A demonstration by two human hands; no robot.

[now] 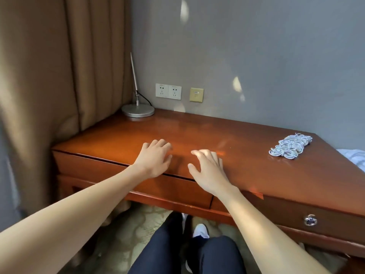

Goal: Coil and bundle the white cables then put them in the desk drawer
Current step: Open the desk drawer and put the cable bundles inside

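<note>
A heap of white cables [290,143], looped into several small coils, lies on the red-brown wooden desk [246,167] near its right end. My left hand [155,158] rests flat near the desk's front edge with fingers spread and nothing in it. Beside it my right hand [209,169] is also empty with fingers apart, well left of the cables. Under the desktop the left drawer [110,175] and the right drawer with a round metal knob [310,220] both look closed.
A desk lamp with a round metal base [137,110] stands in the back left corner. Wall sockets [168,91] sit above the desk. A brown curtain [59,76] hangs on the left. White bedding [355,157] lies beyond the desk's right end. My legs are under the desk.
</note>
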